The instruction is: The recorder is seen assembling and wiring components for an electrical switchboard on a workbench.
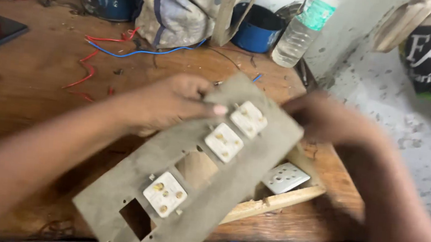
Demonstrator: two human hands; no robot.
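The grey panel point(188, 187) is held above the wooden worktop point(23, 92), tilted, with its back side toward the camera. Its long axis runs on a diagonal, from the near left corner by the worktop's front edge up to the far right, where both hands meet it.

The left hand point(175, 104) comes from the left and its grip pinches the upper long edge of the panel near the far end; the thumb lies over the back face, just beside the top socket back point(248, 119). The right hand point(326, 118) reaches in from the right to the far short end. It is blurred, so I cannot tell whether its fingers are pressed on the edge or only touching it.

So both grips sit at the same far end, and nearly all the panel's length hangs toward the person, away from the hands. The near end with the empty square hole point(137, 219) is not supported by any hand.

Three white socket backs are set in the panel along its axis: the top one, a middle one point(224, 142) and a lower one point(165, 193), with an open cut-out point(198, 167) between the middle and the lower.

Under the panel's right edge a loose white socket point(285, 177) lies face up, touching a wooden strip point(271, 201). Red and blue wires point(127, 49), a bottle point(303, 32) and a cloth bag point(184, 7) are well apart at the far side.
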